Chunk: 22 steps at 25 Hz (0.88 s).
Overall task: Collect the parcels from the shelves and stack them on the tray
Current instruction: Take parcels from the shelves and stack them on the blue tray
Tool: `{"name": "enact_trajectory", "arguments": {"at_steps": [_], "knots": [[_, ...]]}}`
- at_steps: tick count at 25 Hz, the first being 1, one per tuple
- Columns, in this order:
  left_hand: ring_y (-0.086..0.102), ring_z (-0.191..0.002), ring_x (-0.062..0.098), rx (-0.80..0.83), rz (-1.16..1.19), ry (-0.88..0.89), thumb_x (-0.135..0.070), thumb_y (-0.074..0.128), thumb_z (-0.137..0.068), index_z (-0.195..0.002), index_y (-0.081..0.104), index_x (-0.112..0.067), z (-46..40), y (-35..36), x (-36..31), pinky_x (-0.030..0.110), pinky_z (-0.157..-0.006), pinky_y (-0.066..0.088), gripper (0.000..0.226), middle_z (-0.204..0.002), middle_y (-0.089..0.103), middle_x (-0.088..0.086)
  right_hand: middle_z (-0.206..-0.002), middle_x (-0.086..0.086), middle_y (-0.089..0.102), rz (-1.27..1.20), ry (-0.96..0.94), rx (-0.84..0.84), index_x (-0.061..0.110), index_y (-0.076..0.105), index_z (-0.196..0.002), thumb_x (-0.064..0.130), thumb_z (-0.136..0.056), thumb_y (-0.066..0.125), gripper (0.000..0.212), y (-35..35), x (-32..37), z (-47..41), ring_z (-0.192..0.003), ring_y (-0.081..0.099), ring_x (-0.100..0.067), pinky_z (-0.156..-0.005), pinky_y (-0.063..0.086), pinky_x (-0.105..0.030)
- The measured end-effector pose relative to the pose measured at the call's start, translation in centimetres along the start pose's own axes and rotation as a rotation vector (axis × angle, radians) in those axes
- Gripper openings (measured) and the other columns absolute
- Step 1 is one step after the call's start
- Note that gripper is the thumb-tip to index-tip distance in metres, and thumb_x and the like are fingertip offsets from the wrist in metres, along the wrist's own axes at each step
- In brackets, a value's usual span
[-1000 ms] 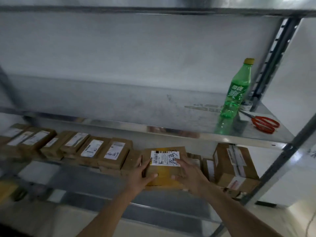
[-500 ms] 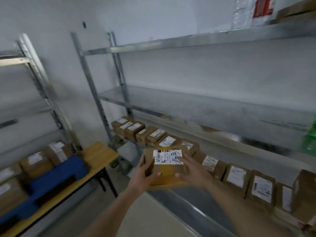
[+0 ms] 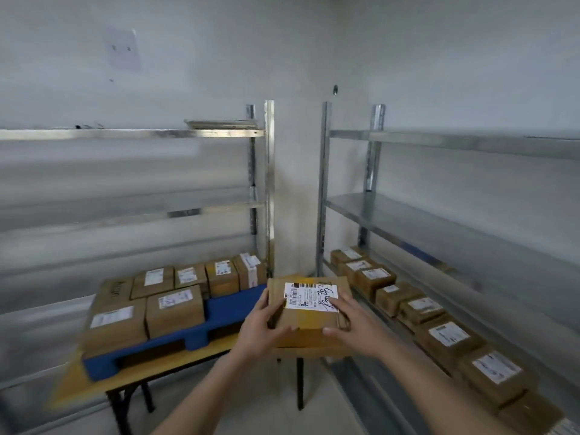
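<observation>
Both hands carry the parcel (image 3: 309, 312) in front of the chest: the left hand (image 3: 262, 329) has its grip curled round the near left corner, the right hand (image 3: 351, 328) has its grip wrapped over the right side, fingers lying across the white label. A second ago that parcel was just being pulled off the right-hand shelf; now the view has swung left, and the parcel hangs above the right end of the yellow surface (image 3: 175, 370), just beside the blue tray (image 3: 219, 318). The tray, off at the left edge half a second ago, now sits dead ahead. On the tray, left of the held parcel, stacked parcels (image 3: 174, 310) fill the left and far part, while its right near corner shows bare blue. Right of the held parcel, a row of parcels (image 3: 417, 312) lines the low shelf (image 3: 452, 221) rack. Beyond the tray stands another metal rack (image 3: 262, 189), blurred.
</observation>
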<state>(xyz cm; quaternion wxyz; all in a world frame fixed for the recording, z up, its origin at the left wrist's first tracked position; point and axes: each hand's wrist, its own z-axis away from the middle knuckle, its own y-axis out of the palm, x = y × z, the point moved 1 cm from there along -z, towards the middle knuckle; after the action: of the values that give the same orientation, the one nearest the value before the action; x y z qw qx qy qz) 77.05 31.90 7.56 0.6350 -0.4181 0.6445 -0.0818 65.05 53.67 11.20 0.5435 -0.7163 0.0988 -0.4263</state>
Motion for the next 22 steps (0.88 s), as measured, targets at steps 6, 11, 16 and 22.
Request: {"name": "enact_trajectory", "arguments": {"at_steps": [6, 11, 16, 22], "knots": [[0.024, -0.144, 0.017, -0.136, 0.018, -0.04, -0.045, 0.071, -0.085, -0.15, 0.035, -0.033, -1.8, -10.4, 8.1, 0.041, -0.112, 0.036, 0.075, -0.162, 0.005, -0.015, -0.166, 0.015, 0.003, 0.055, -0.126, 0.064, 0.039, 0.022, -0.157, 0.06, -0.088, 0.062, 0.082, 5.5, 10.5, -10.3, -0.152, 0.016, -0.018, -0.119, 0.024, -0.047], [0.019, -0.147, 0.02, -0.161, -0.007, -0.084, -0.061, 0.068, -0.079, -0.15, 0.033, -0.038, -3.7, -15.6, 14.7, 0.05, -0.114, 0.034, 0.082, -0.163, 0.002, -0.017, -0.166, 0.013, 0.007, 0.03, -0.175, 0.074, 0.036, 0.027, -0.156, 0.055, -0.088, 0.066, 0.081, 9.8, 15.8, -15.6, -0.152, 0.017, -0.018, -0.119, 0.023, -0.046], [0.021, -0.147, 0.02, -0.16, 0.022, -0.114, -0.071, 0.066, -0.072, -0.15, 0.034, -0.039, -6.2, -17.5, 19.6, 0.052, -0.112, 0.038, 0.09, -0.162, 0.005, -0.019, -0.166, 0.013, 0.008, 0.013, -0.182, 0.125, 0.036, 0.027, -0.156, 0.052, -0.089, 0.067, 0.08, 13.1, 17.6, -20.7, -0.151, 0.018, -0.018, -0.119, 0.026, -0.046], [0.021, -0.145, 0.019, -0.164, -0.005, -0.167, -0.062, 0.067, -0.078, -0.151, 0.032, -0.034, -12.4, -17.0, 24.0, 0.046, -0.114, 0.036, 0.086, -0.163, 0.005, -0.014, -0.166, 0.013, 0.009, 0.008, -0.197, 0.179, 0.038, 0.027, -0.155, 0.057, -0.087, 0.066, 0.081, 16.5, 16.0, -29.4, -0.15, 0.021, -0.018, -0.118, 0.027, -0.046]]}}
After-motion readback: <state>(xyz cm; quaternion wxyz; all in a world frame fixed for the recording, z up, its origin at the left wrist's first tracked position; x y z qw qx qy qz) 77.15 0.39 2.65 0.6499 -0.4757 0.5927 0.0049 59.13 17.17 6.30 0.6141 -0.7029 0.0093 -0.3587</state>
